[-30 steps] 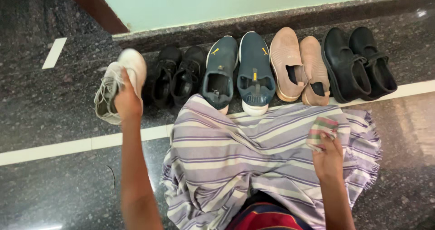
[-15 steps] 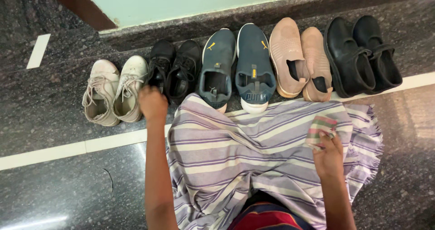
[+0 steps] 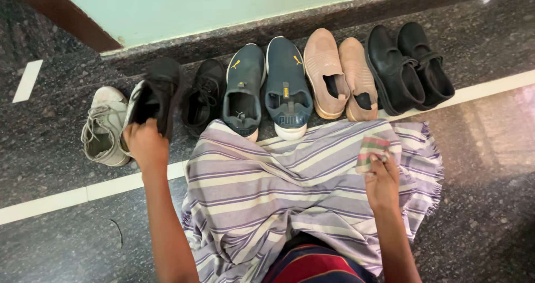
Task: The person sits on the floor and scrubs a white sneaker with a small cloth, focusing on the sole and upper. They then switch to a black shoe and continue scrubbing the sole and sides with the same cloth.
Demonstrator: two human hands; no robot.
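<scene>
i look down from a head camera at a row of shoes lined against a pale green wall [image 3: 223, 4] on a dark speckled stone floor [image 3: 56, 244]. my left hand [image 3: 146, 143] is closed around the heel of a black lace-up shoe [image 3: 159, 93], lifted clear of the floor and tilted so its opening faces me. half a second ago this hand was only reaching the black pair, and a second ago it held a white shoe; now that white sneaker [image 3: 103, 127] sits back at the left end of the row, its partner mostly hidden behind the raised shoe. i judge the work has moved on from the white pair to the black one. the other black lace-up [image 3: 203, 96] rests on the floor just beside it. my right hand [image 3: 382, 180] is curled shut on a small folded striped cloth [image 3: 372, 149], as before, resting on the purple striped fabric [image 3: 278, 194] over my lap. further right stand teal sneakers [image 3: 264, 88], tan slip-ons [image 3: 340, 74] and black strapped shoes [image 3: 409, 65], untouched.
</scene>
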